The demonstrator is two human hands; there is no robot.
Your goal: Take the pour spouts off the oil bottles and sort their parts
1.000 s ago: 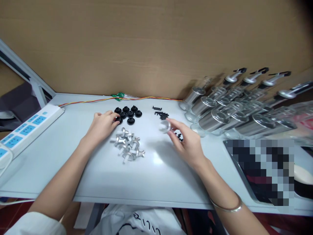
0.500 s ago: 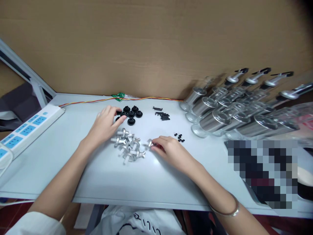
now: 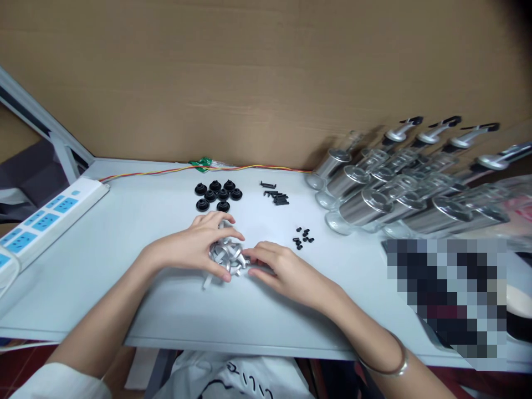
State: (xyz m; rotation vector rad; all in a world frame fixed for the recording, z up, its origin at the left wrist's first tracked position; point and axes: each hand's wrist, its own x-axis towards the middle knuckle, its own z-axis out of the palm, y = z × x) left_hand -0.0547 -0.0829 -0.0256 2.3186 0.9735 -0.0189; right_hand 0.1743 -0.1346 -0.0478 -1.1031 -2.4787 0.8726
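Observation:
On the table, a heap of silver pourer spouts (image 3: 228,255) lies between my two hands. My left hand (image 3: 199,244) curves over its left side, thumb and fingers spread wide around the pieces; which of them it touches is partly hidden. From the right, my right hand (image 3: 285,269) reaches the heap's edge, fingertips close against a spout and thumb held apart below. Behind the heap sit several black ribbed stoppers (image 3: 210,195). Small black pieces (image 3: 305,236) are scattered past my right hand, and thin black strips (image 3: 277,197) lie farther back.
Glass bottles with metal sleeves (image 3: 368,205) crowd the right side, some topped with pourers. A white power strip (image 3: 45,221) runs along the left. Red and yellow wires (image 3: 249,167) follow the cardboard wall (image 3: 233,83). A pixelated area covers something at right front.
My left hand has come from the black stoppers down onto the spouts. The spout my right hand held is at the heap, fingers loosened. More small black pieces show beyond it.

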